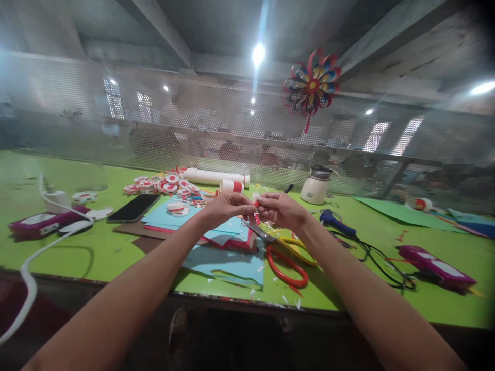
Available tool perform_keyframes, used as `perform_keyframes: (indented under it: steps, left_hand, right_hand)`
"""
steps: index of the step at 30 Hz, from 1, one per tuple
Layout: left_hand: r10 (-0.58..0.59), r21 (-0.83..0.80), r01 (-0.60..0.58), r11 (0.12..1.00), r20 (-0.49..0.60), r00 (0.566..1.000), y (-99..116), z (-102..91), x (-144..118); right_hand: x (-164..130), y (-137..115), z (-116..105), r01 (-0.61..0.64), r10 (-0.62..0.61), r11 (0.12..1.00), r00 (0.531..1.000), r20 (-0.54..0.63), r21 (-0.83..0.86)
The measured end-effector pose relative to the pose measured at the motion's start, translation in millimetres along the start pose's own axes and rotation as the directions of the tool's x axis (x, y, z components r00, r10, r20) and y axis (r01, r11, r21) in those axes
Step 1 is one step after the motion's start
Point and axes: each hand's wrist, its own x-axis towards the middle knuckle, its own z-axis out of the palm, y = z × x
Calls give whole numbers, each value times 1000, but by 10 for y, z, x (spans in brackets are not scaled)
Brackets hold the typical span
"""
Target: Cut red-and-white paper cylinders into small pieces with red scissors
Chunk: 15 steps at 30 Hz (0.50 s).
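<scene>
My left hand [231, 208] and my right hand [282, 210] meet over the middle of the table, fingertips pinched together. Between them is a small red paper piece [257, 204], mostly covered by the fingers. Just below the hands lie scissors [286, 268] with red and yellow handles, blades pointing left. Light blue paper sheets [228, 263] and red and brown sheets are stacked under and left of the hands. Behind my left hand stands a red-and-white paper roll [232, 186]. A blue glue gun [337, 221] with a black cord rests right of my right hand.
White-and-red paper discs [170, 180] are heaped at the back left, near a black phone [134, 207]. Purple boxes [436, 268] lie at both sides, the left one beside a white cable [29, 278]. A cream flask [315, 185] stands behind. A paper flower [313, 85] hangs above.
</scene>
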Motion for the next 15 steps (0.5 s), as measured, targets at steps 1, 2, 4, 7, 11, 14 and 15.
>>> perform_keyframes:
  steps: [1,2,4,7,11,14,15]
  left_hand:
    - [-1,-6,1,1000,6,1000,-4,-2,0]
    - [-3,-15,3,1000,10,1000,-8,-3,0]
    - [-10,-30,10,1000,12,1000,-17,-6,0]
    - [-30,-29,30,999,17,999,-24,-11,-1]
    - [-29,-16,30,999,34,999,-22,-20,-1]
    - [-29,-9,30,1000,36,999,-19,-30,-3]
    - [-37,-13,37,999,38,999,-20,-36,-4]
  right_hand:
    - [-3,-1,8,-3,3,1000,1000,7,0]
    - [-7,-2,16,-6,6,1000,1000,12,0]
    - [-16,-5,31,-6,6,1000,1000,16,1]
    - [-24,-9,43,-2,2,1000,1000,17,-5]
    - [-23,-13,37,-3,4,1000,1000,14,-24]
    - [-22,-15,35,1,-1,999,1000,-4,-48]
    - [-23,-15,38,3,-4,998,1000,-13,-59]
